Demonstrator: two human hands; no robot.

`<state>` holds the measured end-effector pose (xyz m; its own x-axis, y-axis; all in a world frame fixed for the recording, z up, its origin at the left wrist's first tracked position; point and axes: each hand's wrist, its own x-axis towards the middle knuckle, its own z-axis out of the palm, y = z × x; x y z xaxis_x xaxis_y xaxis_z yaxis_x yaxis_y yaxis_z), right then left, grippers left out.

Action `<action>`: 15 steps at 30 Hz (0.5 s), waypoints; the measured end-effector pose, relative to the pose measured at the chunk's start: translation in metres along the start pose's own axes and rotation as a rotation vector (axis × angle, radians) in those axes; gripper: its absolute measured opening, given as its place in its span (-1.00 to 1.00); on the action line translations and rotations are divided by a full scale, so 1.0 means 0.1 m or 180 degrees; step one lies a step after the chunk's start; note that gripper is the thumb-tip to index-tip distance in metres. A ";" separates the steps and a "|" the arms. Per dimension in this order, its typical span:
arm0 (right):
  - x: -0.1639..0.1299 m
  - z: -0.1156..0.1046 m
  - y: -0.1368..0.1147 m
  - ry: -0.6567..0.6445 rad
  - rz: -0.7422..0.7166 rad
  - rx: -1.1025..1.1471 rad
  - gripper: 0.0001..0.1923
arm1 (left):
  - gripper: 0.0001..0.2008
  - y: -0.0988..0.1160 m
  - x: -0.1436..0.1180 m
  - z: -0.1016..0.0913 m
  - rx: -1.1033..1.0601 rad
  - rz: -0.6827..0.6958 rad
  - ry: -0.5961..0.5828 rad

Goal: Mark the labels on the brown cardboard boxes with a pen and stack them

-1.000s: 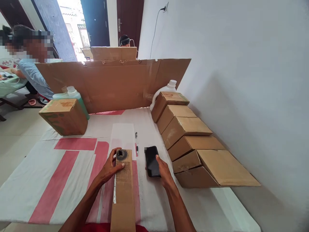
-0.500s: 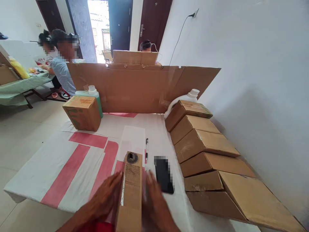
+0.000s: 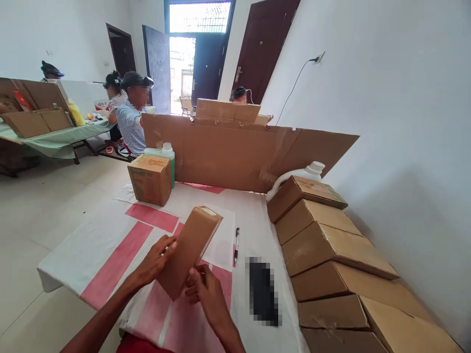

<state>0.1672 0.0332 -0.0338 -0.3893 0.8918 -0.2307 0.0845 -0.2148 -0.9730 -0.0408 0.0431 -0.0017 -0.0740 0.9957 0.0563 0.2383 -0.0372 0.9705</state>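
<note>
I hold a long narrow cardboard box tilted up above the table, its far end raised. My left hand grips its left side and my right hand holds its lower right edge. Below it lies a white sheet of paper on the red-and-white table cover. A pen rests just right of the box. A dark phone lies flat further right, near my right hand.
A row of several cardboard boxes leans along the right wall. A cardboard screen stands at the back, with a white jug, a green bottle and a small box. Seated people work beyond.
The box lay flat on the table with my hands beside it; now both hands have lifted and tilted it. My right hand left the phone. The view has swung upward.
</note>
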 end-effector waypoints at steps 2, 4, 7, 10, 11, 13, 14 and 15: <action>0.01 0.07 0.16 -0.0035 -0.0218 -0.0175 -0.48 | -0.53 -0.21 -0.01 0.12 0.0031 -0.0078 0.0016; -0.01 0.05 0.25 -0.0200 -0.0355 -0.0224 -0.50 | -0.52 -0.32 -0.06 0.17 0.0016 -0.0119 -0.0083; 0.00 -0.09 0.25 -0.0097 -0.0320 -0.0213 -0.62 | -0.52 -0.30 -0.18 0.07 -0.0095 -0.0184 -0.0229; 0.11 -0.28 0.20 0.0602 -0.0189 -0.0144 -0.51 | -0.52 -0.27 -0.32 -0.16 -0.0297 -0.0336 -0.0528; 0.15 -0.32 0.20 0.0601 -0.0120 -0.0093 -0.37 | -0.51 -0.28 -0.38 -0.24 -0.0367 -0.0392 -0.0587; 0.22 -0.31 0.24 0.0028 0.0024 -0.0039 -0.17 | -0.48 -0.36 -0.55 -0.35 -0.0459 -0.0523 -0.0473; 0.25 -0.25 0.28 -0.0353 0.0065 -0.0071 -0.18 | -0.45 -0.42 -0.65 -0.38 -0.0509 -0.0580 -0.0259; 0.27 -0.15 0.34 -0.0630 0.0060 -0.0140 -0.26 | -0.40 -0.50 -0.76 -0.38 -0.0557 -0.0634 0.0093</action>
<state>0.1735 0.0559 -0.0727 -0.5595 0.7912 -0.2471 0.1317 -0.2095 -0.9689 -0.0834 -0.0336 -0.0452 -0.1310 0.9821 -0.1356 0.0454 0.1426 0.9887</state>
